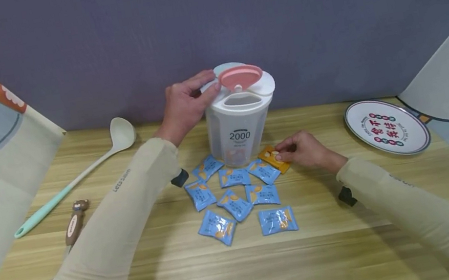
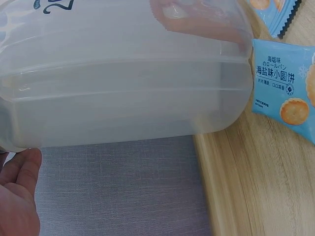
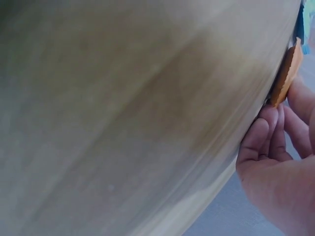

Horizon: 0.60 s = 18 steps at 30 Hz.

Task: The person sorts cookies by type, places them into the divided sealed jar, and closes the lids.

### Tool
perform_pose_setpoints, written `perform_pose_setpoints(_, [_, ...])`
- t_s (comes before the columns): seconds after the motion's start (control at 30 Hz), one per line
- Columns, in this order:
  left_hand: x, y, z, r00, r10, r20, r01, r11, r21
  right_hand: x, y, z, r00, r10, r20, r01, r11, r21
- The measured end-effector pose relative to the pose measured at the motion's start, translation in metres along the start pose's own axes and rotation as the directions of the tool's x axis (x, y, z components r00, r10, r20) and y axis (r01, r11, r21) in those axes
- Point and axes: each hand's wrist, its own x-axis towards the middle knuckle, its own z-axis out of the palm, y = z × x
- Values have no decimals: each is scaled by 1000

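Observation:
A clear plastic storage container (image 1: 238,130) marked 2000 stands upright, its pink-lined flap (image 1: 241,77) raised above an opening in the white lid. My left hand (image 1: 189,101) holds the lid's left edge, thumb and fingers spread over it. In the left wrist view, that hand's fingertips (image 2: 32,160) touch the container's edge. To the right of its base, my right hand (image 1: 304,149) pinches an orange snack packet (image 1: 273,158) at table level. In the right wrist view the orange packet (image 3: 287,73) is edge-on between thumb and fingers. Several blue cracker packets (image 1: 235,205) lie around the container's front.
A ladle (image 1: 121,132) with a mint handle lies at the left. Nearer, a utensil with a brown bear handle (image 1: 74,227) is partly hidden by my left sleeve. A white plate (image 1: 387,126) with red characters sits at the right. A grey-blue panel (image 1: 123,43) rises behind the container.

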Motion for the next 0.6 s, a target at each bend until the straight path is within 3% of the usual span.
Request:
perform_pose_setpoints(0.43, [1,0,1,1000,-3,-1,3,1000,-5,1,-1,-1,996,87,-2,-86,993,-76])
perform_pose_setpoints(0.6, [3,-9,2,1000,-11,0,11,1000,-12,0,-4,-1,995,100,11,-99,994,-50])
